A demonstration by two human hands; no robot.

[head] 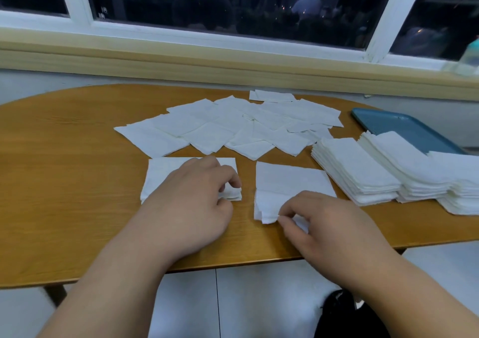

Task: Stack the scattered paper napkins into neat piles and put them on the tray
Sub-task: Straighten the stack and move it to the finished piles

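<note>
Table [64, 156]: loose napkins [233, 127] are lying spread at 12 o'clock, finished piles [357, 169] are waiting at 3 beside the tray [404, 127], and the left hand [191, 202] and right hand [334, 228] are each pinching a small pile's corner, probably squaring edges.

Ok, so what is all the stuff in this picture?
table: one, brown wood, under everything
tray: one, blue, far right
scattered napkins: many, white, far middle
tall piles: three, white, right, in front of tray
left small pile: one, white, near edge
right small pile: one, white, beside it
window: one, white frame, behind table
left hand: one, grips left small pile's corner
right hand: one, pinches right small pile's near corner
</note>
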